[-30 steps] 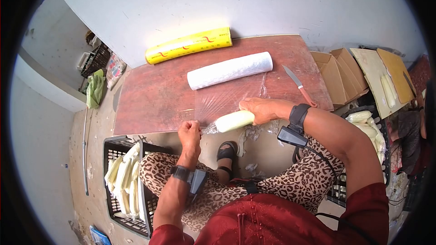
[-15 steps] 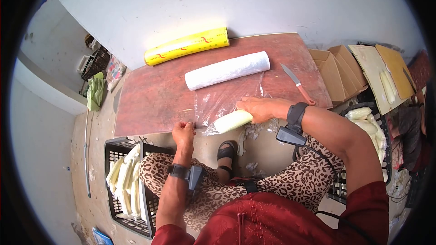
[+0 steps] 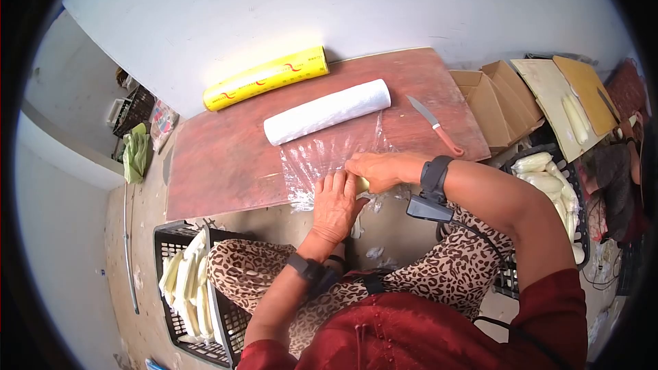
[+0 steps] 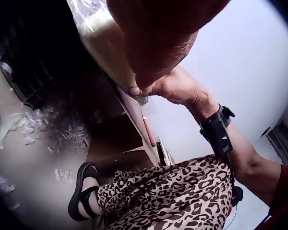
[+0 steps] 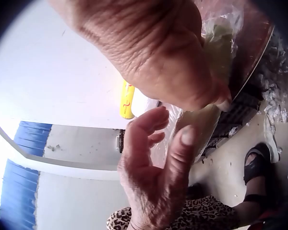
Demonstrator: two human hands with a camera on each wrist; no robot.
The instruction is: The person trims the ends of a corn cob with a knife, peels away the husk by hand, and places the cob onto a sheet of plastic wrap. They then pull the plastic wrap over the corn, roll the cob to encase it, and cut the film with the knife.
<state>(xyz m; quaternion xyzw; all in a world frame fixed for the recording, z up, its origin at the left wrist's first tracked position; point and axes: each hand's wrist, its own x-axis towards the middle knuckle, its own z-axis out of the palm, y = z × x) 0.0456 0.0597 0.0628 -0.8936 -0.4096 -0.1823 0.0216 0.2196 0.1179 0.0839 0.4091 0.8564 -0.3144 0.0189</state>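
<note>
A pale ear of corn [image 3: 362, 183] lies at the table's front edge, mostly hidden by both hands. My right hand [image 3: 379, 170] grips its right end, fingers curled round it. My left hand [image 3: 334, 205] reaches over the other end, fingers fairly straight and thumb held apart, as the right wrist view also shows. Clear cling film [image 3: 308, 164] stretches wrinkled from the white film roll [image 3: 329, 111] down to the left fingertips. More of the ear [image 4: 105, 48] shows in the left wrist view, with film at its end.
A yellow printed roll [image 3: 267, 79] lies at the table's back, a knife [image 3: 435, 125] at the right. Crates of wrapped corn stand on both sides: the left crate [image 3: 226, 322] by the knee, the right crate [image 3: 506, 281] near a cardboard box [image 3: 497, 106]. Film scraps litter the floor.
My left hand let go of the film's left corner, then moved right and up onto the ear and film. My right hand keeps its grip. The film has become more wrinkled.
</note>
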